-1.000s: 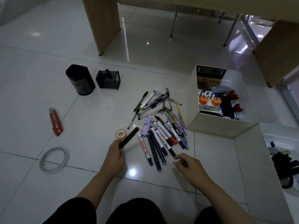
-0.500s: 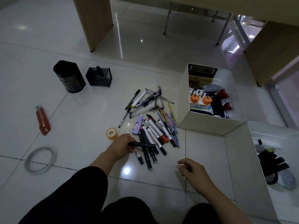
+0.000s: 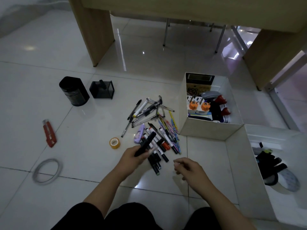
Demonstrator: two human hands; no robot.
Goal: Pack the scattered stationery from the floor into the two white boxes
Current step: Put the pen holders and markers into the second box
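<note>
Fingers (image 3: 141, 155) of left hand (image 3: 132, 156) around black marker (image 3: 145, 143).

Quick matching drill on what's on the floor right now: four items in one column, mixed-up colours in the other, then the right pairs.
Items:
1. utility knife
2. small tape roll
3. correction tape
4. round pen holder

Colours:
A. black
B. red
C. purple
D. yellow

Pairs: 1-B, 2-D, 3-C, 4-A
</note>
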